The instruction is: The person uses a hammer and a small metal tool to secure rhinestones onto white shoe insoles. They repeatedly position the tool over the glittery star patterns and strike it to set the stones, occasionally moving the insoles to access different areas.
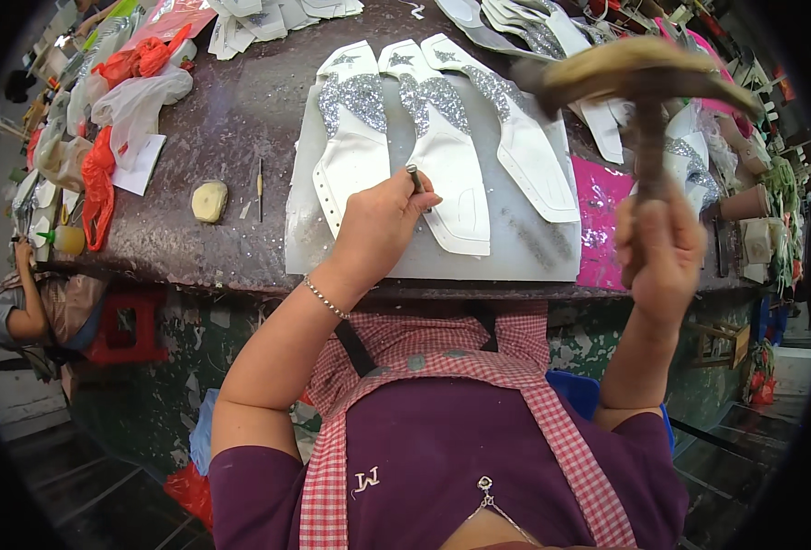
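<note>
Three white shoe-upper pieces with silver glitter panels and a star lie side by side on a pale board (538, 266). My left hand (373, 220) is closed around a short metal punch (414, 172), held upright over the left edge of the middle piece (460, 197); the punch's tip is hidden by my fingers. Small holes run down the left edge of the left piece (357, 160) and along the lower edge of the right piece (532, 160). In my right hand (660, 247) a hammer (648, 82) is raised over the board's right side, its head blurred.
A pink sheet (600, 215) lies right of the board. Left of it are a pale yellowish lump (209, 202) and a thin pointed tool (260, 191). More glittery pieces (525, 27) are stacked at the back. A person (34, 302) sits at far left near a red stool (129, 325).
</note>
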Action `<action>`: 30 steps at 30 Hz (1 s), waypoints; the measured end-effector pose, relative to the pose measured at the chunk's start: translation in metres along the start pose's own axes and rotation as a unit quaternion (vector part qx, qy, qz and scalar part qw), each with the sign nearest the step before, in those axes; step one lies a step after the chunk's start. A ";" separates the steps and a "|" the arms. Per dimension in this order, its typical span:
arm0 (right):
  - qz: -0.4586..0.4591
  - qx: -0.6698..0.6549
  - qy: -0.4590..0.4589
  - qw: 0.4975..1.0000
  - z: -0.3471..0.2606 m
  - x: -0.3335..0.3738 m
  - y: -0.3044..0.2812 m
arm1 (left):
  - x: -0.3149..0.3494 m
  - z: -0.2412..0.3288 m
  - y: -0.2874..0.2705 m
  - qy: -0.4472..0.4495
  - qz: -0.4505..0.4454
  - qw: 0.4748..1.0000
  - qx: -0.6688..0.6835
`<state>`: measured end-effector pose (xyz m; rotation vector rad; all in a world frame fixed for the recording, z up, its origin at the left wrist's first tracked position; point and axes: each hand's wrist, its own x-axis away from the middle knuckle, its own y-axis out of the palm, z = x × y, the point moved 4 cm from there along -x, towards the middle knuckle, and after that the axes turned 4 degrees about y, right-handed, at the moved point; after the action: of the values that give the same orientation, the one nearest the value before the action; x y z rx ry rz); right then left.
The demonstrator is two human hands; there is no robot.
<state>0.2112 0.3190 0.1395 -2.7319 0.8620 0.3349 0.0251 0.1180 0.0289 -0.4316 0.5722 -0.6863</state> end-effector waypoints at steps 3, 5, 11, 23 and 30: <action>0.019 -0.187 -0.148 0.971 -0.029 -0.004 0.012 | -0.002 0.005 0.003 0.025 -0.013 0.999 -0.041; -0.022 -0.155 -0.138 0.978 -0.011 0.000 0.010 | -0.005 0.010 0.006 0.050 -0.017 0.996 -0.066; -0.082 0.280 0.000 0.957 -0.010 -0.005 0.029 | 0.000 0.008 0.004 0.022 0.025 0.999 -0.019; -0.027 0.108 0.085 0.990 0.021 0.021 -0.001 | 0.012 0.008 0.006 -0.010 0.027 1.000 0.011; -0.059 -0.227 -0.081 0.969 -0.035 0.013 0.012 | 0.011 0.018 0.013 0.070 0.002 0.996 -0.051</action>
<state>0.2197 0.2919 0.1665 -3.0910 0.6374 0.8071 0.0494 0.1226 0.0321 -0.4807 0.7421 -0.6894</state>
